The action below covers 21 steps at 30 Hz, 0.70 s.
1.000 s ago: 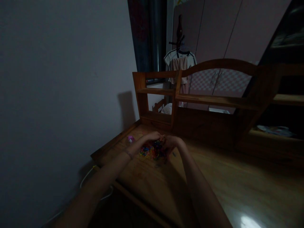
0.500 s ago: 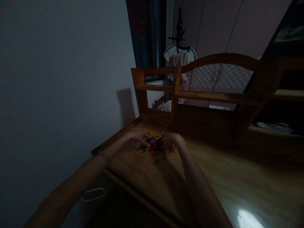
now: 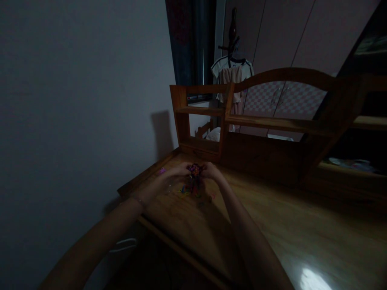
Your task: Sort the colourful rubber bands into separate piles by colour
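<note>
The tangle of coloured strands is gripped between the left hand and right hand, before the shelf unit. A slack grip could shed some onto the loose pieces farther from the shelf unit.

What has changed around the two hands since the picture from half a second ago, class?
The right hand has moved left, towards the left hand, and both sit higher in view. Between them they now grip a colourful bundle, seemingly raised off the tabletop. Of the wider pile, only some loose strands remain below. The wooden shelf and white shirt stayed put.
</note>
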### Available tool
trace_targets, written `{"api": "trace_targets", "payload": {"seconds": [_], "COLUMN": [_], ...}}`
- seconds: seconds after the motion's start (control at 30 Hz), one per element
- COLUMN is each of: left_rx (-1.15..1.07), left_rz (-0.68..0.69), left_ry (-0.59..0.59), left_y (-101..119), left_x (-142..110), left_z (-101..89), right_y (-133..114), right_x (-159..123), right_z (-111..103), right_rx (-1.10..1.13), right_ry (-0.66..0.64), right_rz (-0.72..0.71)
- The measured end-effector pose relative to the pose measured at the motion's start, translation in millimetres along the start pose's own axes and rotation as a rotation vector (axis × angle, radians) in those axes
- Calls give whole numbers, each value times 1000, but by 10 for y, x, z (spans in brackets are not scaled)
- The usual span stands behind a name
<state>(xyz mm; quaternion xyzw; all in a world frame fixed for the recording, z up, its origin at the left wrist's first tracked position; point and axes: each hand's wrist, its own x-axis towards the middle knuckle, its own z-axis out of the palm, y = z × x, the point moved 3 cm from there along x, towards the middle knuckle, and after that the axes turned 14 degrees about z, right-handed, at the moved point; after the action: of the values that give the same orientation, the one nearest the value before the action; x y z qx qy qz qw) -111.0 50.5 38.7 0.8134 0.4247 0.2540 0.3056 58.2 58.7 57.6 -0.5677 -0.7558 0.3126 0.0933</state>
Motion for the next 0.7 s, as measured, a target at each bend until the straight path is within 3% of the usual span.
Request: {"api": "trace_targets", "payload": {"seconds": [0.07, 0.17, 0.27, 0.33, 0.5, 0.6, 0.7], "left_rx": [-101, -260, -143, 30, 404, 462, 431], "left_rz": [6, 51, 117, 157, 149, 105, 159], "left_ry": [-35, -197, -304, -313, -347, -347, -289], "left_y": [81, 161, 172, 168, 184, 183, 181], "left_x": [-50, -126, -197, -251, -422, -452, -389], "left_z": [-57, -68, -48, -28, 88, 149, 150], "right_y": [51, 123, 190, 245, 421, 412, 339], "right_x": [8, -12, -71, -123, -280, -321, -272], "right_z": [-91, -220, -321, -374, -387, -276, -132], "right_rx": [47, 99, 160, 141, -226, -266, -204], "right_ry": [-49, -137, -271, -335, -484, -579, -585], "right_rz": [-58, -122, -118, -34, 393, 447, 396]}}
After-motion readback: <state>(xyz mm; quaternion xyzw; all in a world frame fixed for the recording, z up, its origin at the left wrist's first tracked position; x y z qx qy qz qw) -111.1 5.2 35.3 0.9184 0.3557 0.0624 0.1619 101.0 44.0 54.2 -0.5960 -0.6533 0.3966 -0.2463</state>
